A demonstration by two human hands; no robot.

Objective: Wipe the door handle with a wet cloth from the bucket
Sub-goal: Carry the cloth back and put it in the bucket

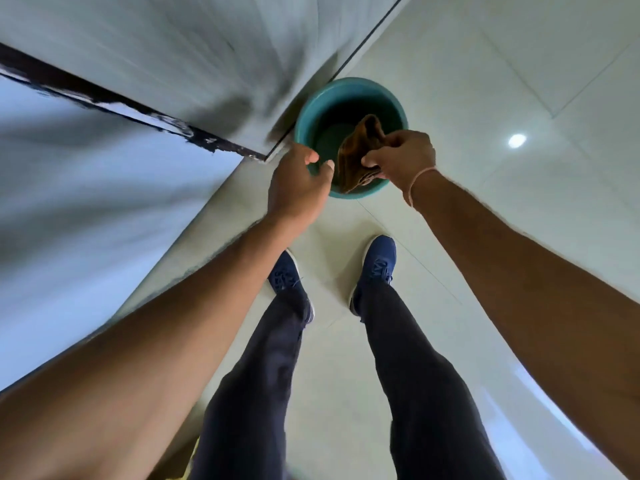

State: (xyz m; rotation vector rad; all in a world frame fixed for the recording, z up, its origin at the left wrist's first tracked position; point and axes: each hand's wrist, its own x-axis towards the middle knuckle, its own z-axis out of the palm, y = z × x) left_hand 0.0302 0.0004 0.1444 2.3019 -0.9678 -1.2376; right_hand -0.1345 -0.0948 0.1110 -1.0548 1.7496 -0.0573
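A teal bucket [322, 98] stands on the pale tiled floor in front of my feet, close against a wall corner. A brown cloth [356, 150] hangs over the bucket's mouth, pinched in my right hand [401, 157]. My left hand [298, 185] hovers at the bucket's near left rim with its fingers apart and nothing in them. Dark water shows inside the bucket. No door handle is in sight.
A grey wall or door panel [173, 64] with a dark chipped edge [104, 98] fills the left and top. Glossy floor tiles [502, 98] stretch to the right. My blue shoes [377, 268] and dark trousers stand just behind the bucket.
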